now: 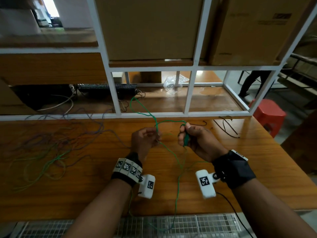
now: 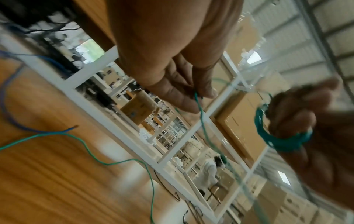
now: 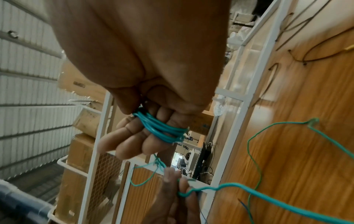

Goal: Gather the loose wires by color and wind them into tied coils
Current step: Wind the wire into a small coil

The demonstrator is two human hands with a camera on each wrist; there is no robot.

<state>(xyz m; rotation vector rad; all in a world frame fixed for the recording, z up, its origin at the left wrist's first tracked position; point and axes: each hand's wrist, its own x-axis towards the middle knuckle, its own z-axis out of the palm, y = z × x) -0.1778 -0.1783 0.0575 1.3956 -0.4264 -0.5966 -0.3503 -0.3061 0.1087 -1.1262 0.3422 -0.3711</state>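
Note:
A green wire (image 1: 171, 152) runs between both hands above the wooden table (image 1: 257, 169). My right hand (image 1: 192, 137) holds a small green coil (image 1: 186, 140) wound round its fingers; the right wrist view shows the coil (image 3: 162, 130) looped over three fingers under the thumb. My left hand (image 1: 147, 138) pinches the loose strand between thumb and fingertips, seen as the green wire (image 2: 198, 103) in the left wrist view. From there the wire rises in a loop toward the white rack (image 1: 151, 115) and also trails down past the table's near edge.
A tangle of purple, blue and green wires (image 1: 51, 145) lies on the table's left half. Short black wires (image 1: 226, 126) lie at the back right. Cardboard boxes (image 1: 151, 28) fill the rack's upper shelf. A red stool (image 1: 268, 114) stands on the right, a wire mesh (image 1: 171, 225) below the table edge.

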